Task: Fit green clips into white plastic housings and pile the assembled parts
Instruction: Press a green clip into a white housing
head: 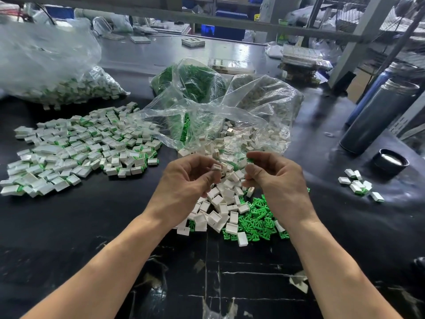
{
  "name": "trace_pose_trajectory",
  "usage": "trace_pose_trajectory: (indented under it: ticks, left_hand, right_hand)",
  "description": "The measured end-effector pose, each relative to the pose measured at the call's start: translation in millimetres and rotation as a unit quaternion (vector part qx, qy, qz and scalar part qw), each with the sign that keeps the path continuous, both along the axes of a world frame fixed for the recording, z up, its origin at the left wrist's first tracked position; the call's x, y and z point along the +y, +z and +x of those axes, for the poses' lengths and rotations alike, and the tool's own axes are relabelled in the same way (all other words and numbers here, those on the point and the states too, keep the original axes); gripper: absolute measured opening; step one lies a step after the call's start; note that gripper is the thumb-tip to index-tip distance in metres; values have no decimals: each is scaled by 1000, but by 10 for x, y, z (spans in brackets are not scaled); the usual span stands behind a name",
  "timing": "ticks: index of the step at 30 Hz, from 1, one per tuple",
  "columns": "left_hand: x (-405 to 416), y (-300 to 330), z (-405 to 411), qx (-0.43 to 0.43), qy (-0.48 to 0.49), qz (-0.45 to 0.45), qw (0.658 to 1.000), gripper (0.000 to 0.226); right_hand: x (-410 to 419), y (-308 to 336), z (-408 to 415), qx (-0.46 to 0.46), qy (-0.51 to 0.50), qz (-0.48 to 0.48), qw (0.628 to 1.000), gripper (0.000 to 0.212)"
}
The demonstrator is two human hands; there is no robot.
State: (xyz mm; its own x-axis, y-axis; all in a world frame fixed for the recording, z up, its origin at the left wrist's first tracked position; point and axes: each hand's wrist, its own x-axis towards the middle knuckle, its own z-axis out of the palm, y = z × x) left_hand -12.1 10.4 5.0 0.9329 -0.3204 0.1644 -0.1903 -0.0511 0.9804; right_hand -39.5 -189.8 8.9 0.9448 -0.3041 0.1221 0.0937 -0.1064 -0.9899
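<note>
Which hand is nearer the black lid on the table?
Right. The right hand, pinching a green clip, is raised just left of the black lid. The left hand, holding a white housing, is farther off, beyond the right hand.

Bright, even overhead light; white glare streaks on the dark desk [69, 226] beyond the grip. Clear bags [218, 116] sheen. Far shelves blur, edges bow with wide-angle distortion.

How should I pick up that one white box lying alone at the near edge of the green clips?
Come from above and pinch the white box across its two long sides with your fingers. It lies flat on the table, slightly apart, so those sides are free.
</note>
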Motion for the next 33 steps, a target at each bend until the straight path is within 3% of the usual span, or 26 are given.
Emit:
trace_pose_trajectory:
  ticks: [3, 7, 13, 28, 33]
  left_hand:
    - [-19, -7, 2, 4, 7, -8, 1000, 17]
    - [-21, -14, 17, 5, 1, -11, 1000, 11]
    - [-50, -29, 4, 18, 1, -22, 1000, 14]
    - [-68, -57, 20, 22, 3, -28, 999, 12]
    - [-67, -61, 20, 27, -3, -33, 999, 9]
  right_hand:
    - [36, -9, -22, -16, 12, -9, 1000, 4]
    - [99, -5, -35, -32, 21, 16, 999, 4]
    - [154, -4, -50, -74, 48, -55, 995, 27]
    - [228, -31, -83, -72, 71, -87, 991, 24]
    - [218, -22, -89, -95, 69, -152, 981, 26]
